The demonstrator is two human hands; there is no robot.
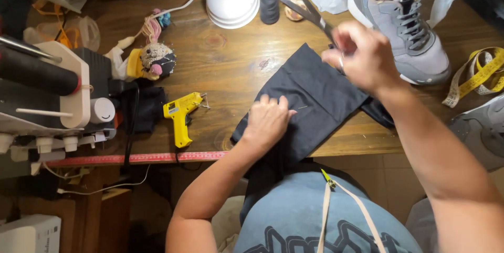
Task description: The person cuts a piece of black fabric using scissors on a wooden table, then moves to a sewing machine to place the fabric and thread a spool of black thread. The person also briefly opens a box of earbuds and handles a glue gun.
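Left hand lies flat, fingers together, pressing on the near part of the dark folded fabric. Right hand is closed around the handles of a pair of scissors; hand is motion-blurred, blades point up and left, away from the person, and look parted. Blades appear to sit off the cloth, past its far corner, though blur makes contact hard to rule out.

Fabric position: spread diagonally on the wooden table, near end hanging over the table edge toward the person's lap, a second dark flap trailing out to the right under the right wrist. A pin or thread speck shows near the left fingertips.

Progress, judged: cloth is folded, laid out and held down; no cut line visible in it, so cutting looks not yet begun or barely started.

Nearest: a pale tape hangs from the person's neck over the blue shirt. Along the table's front edge, a red measuring strip. Middle: yellow glue gun left of the fabric, well apart; sewing machine at far left; small doll pincushion. Right: yellow tape measure, grey sneaker. Far: white lamp base, dark thread spool.
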